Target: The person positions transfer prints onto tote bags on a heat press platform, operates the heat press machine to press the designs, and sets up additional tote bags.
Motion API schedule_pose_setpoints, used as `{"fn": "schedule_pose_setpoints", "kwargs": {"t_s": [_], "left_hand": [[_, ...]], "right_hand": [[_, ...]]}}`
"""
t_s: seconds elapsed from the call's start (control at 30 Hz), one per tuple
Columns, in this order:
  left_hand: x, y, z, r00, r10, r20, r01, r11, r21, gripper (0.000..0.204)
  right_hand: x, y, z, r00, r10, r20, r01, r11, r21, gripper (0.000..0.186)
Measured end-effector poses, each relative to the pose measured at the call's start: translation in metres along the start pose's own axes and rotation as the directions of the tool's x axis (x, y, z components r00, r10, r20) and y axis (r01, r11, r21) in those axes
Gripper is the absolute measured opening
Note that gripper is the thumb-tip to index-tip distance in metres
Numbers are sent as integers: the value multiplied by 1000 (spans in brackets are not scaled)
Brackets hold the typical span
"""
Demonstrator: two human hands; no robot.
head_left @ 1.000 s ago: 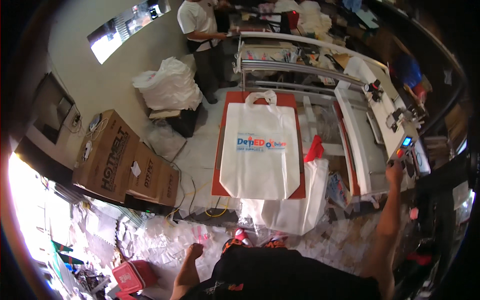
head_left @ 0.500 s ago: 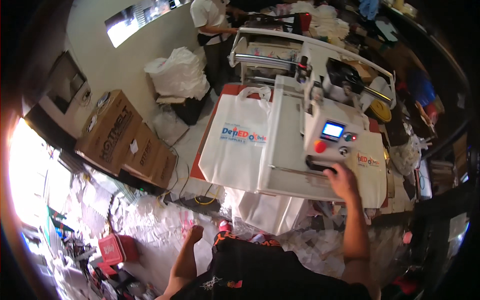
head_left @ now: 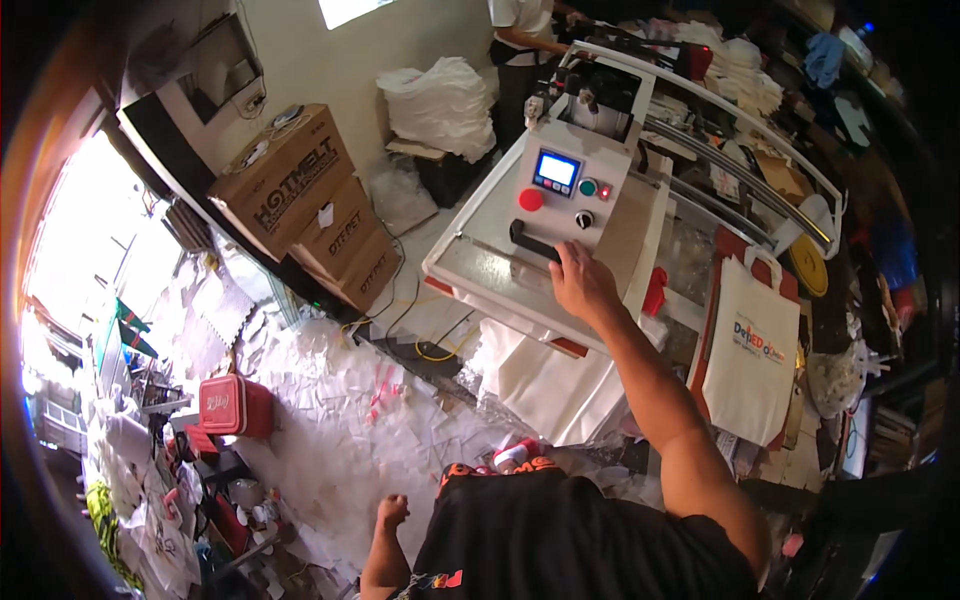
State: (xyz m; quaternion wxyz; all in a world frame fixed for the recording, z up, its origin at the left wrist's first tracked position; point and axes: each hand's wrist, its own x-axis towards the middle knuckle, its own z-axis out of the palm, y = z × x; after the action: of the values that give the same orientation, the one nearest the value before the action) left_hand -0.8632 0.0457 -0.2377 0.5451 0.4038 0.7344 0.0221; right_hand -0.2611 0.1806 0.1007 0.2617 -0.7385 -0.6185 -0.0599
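My right hand (head_left: pixel 582 280) is closed on the black handle (head_left: pixel 532 240) at the front of the white heat press head (head_left: pixel 610 225), which has a small screen, a red button and a green one. The head lies over the left bed, hiding its top. White fabric bags (head_left: pixel 540 390) hang beneath that bed's front edge. To the right, a white tote bag (head_left: pixel 750 380) printed in colour lies on a red-orange bed. My left hand (head_left: pixel 392 510) is low beside my body, fingers curled, with nothing visible in it.
A co-worker in a white shirt (head_left: pixel 515 25) stands beyond the press near its metal rails (head_left: pixel 730 150). Cardboard boxes (head_left: pixel 275 200) and a white fabric stack (head_left: pixel 435 110) are along the wall. A red cooler (head_left: pixel 235 405) sits on the paper-strewn floor (head_left: pixel 320 420) at lower left.
The press head has swung leftward from the right bed onto the left one, covering the bag there and uncovering the right bag. My right hand moved left with its handle; my view turned.
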Motion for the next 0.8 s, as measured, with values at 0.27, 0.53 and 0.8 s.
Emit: {"fn": "schedule_pose_setpoints", "kwargs": {"t_s": [0.27,0.53,0.8], "left_hand": [[-58,-105,-13,956,-281,83,291,945,-151,26],[-28,-71,-8,975,-187,121,209,956,-206,31],[-52,43,87,995,-51,86,54,998,-34,31]], "right_hand": [[-52,-29,0,978,-88,-191,93,995,18,66],[-270,72,-53,843,491,-219,-370,825,427,26],[-383,264,-165,646,636,-422,-677,733,70,10]]}}
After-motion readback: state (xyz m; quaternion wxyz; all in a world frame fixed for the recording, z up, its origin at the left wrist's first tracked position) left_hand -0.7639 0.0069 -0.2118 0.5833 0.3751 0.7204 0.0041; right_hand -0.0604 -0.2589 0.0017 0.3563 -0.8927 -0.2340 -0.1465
